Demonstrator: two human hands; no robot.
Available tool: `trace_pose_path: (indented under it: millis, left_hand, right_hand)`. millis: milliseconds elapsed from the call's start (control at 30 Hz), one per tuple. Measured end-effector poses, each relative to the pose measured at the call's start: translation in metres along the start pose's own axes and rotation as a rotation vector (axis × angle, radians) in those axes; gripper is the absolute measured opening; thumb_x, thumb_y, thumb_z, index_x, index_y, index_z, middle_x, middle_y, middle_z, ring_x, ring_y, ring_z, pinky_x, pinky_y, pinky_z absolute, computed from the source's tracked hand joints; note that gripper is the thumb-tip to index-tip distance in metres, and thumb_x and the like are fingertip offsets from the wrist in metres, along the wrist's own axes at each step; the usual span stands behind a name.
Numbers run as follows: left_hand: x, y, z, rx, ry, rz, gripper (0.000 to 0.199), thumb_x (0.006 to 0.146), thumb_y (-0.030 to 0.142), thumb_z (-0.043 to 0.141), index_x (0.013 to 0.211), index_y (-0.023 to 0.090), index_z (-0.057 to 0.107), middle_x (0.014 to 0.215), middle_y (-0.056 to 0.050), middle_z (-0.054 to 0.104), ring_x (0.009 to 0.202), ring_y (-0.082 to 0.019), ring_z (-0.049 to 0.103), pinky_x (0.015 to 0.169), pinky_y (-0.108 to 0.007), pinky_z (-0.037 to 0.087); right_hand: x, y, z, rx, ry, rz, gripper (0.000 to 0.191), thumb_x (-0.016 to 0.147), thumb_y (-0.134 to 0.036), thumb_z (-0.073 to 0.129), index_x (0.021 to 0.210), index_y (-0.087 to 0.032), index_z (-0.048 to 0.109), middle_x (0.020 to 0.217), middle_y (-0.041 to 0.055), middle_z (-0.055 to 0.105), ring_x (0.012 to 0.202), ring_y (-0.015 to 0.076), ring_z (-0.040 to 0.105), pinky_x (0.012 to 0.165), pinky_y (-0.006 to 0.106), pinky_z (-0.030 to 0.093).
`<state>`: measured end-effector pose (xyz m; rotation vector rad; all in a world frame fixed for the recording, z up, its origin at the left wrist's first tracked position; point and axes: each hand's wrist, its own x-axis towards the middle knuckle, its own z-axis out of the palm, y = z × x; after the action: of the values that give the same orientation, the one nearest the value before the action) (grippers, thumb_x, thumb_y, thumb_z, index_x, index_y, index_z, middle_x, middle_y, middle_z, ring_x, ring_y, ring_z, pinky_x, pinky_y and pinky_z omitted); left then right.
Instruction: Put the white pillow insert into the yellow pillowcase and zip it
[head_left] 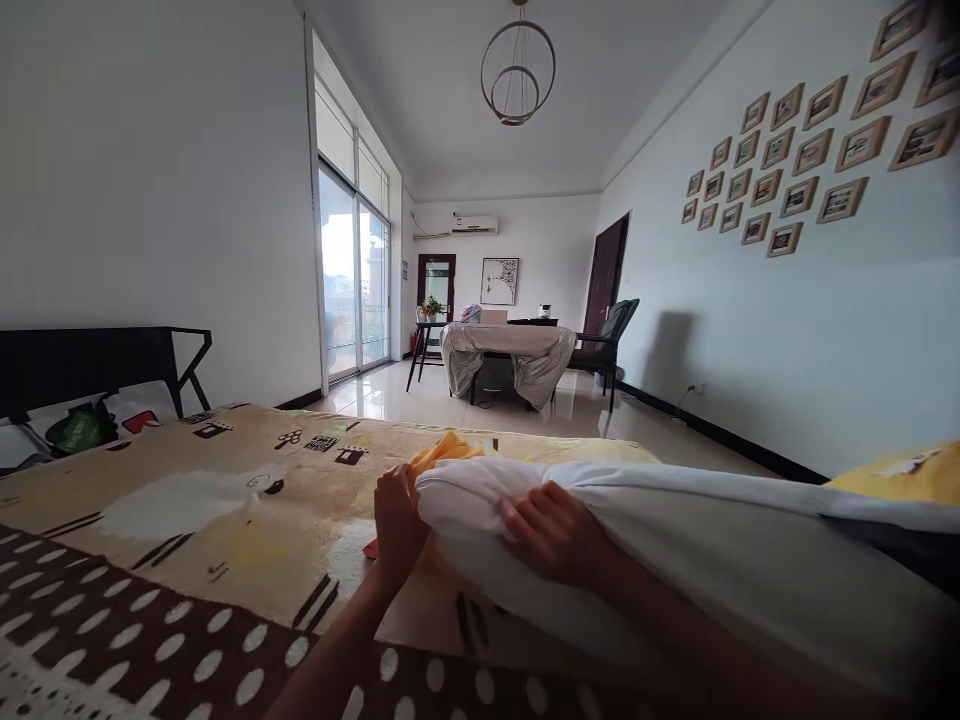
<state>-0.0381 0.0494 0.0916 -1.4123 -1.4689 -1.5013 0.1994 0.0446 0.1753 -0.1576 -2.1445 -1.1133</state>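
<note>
A long white pillow (517,560) lies across the right half of the bed, its narrow end bunched towards the middle. My right hand (559,530) is closed on the pillow's white fabric, fingers curled into its top. At the pillow's left end, my left hand (399,515) is closed around yellow cloth (446,450), which looks like a pillowcase. Part of this cloth also shows under the pillow end; the rest is hidden. Beneath everything is a beige patterned blanket (187,560) with a brown polka-dot border.
More yellow fabric (911,475) is at the far right. A black frame (82,365) with a printed bag or cushion (97,425) stands left. Beyond the bed are a covered table (510,340), a dark chair (611,340) and a plant stand (427,335).
</note>
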Motion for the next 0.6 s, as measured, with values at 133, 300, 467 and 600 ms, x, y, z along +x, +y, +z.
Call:
trace_pose_path:
  millis: [133,300,467,600]
  left_hand:
    - [0.020,-0.003,-0.003,0.036,-0.003,0.208,0.029,0.085,0.024,0.052,0.112,0.014,0.053,0.112,-0.015,0.058,0.106,-0.027,0.052,0.087,-0.042,0.041]
    - [0.031,0.009,-0.004,0.010,-0.039,0.273,0.020,0.087,0.021,0.046,0.104,0.015,0.056,0.097,-0.010,0.063,0.094,-0.022,0.057,0.082,-0.036,0.042]
    - [0.026,0.010,-0.005,0.010,-0.071,0.275,0.013,0.087,0.018,0.046,0.086,0.016,0.059,0.078,-0.007,0.061,0.075,-0.020,0.054,0.071,-0.034,0.041]
    - [0.029,-0.001,-0.014,0.220,-0.391,0.139,0.028,0.078,0.006,0.047,0.100,0.017,0.060,0.103,-0.009,0.065,0.100,-0.026,0.056,0.085,-0.044,0.035]
  right_hand:
    - [0.021,-0.015,-0.001,0.094,-0.325,0.265,0.061,0.089,-0.053,0.048,0.133,-0.011,0.048,0.074,0.0065,0.066,0.063,0.0203,0.057,0.062,0.035,0.036]
    - [0.064,-0.019,-0.008,-0.094,-0.387,0.464,0.042,0.088,-0.029,0.052,0.127,-0.015,0.056,0.107,0.0178,0.064,0.089,0.0292,0.060,0.076,0.042,0.041]
    - [0.063,-0.033,0.019,0.076,-0.431,0.428,0.066,0.081,-0.011,0.049,0.142,-0.032,0.037,0.129,0.0138,0.055,0.110,0.0314,0.054,0.088,0.046,0.040]
    - [0.028,-0.050,0.041,0.208,-0.595,0.553,0.074,0.074,-0.003,0.047,0.141,-0.033,0.040,0.104,0.0083,0.067,0.078,0.0207,0.063,0.070,0.031,0.044]
